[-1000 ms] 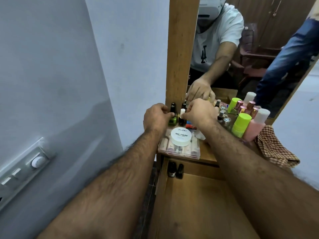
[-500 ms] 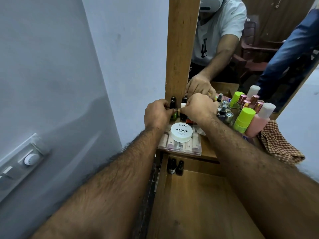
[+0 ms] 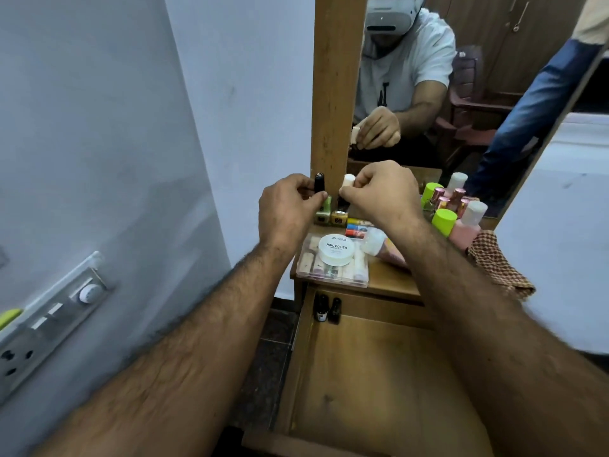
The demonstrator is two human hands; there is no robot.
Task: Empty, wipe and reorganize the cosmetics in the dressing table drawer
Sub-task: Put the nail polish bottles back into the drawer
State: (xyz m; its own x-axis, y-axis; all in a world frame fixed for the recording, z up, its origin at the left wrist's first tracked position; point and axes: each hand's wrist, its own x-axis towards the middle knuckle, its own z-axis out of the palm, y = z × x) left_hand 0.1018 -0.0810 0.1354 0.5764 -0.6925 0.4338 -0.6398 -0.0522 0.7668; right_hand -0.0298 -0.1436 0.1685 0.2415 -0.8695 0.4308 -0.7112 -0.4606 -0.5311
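Head view looks like the put-back stage: drawer [image 3: 369,384] open and nearly bare with just two bottles [image 3: 327,310] in its back corner, left hand [image 3: 290,209] pinching a black-capped polish [image 3: 319,185], right hand [image 3: 382,192] pinching a white-capped one [image 3: 348,180], most cosmetics [image 3: 451,209] waiting on the tabletop [image 3: 392,278].

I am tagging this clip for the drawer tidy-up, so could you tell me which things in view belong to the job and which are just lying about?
Part of the job:
- left hand pinching a black-capped polish bottle
- right hand holding a white-capped bottle
- open drawer with two dark bottles
- nail polish jar on clear case
- checked cloth

Just lying about:
- wall switch panel
- mirror
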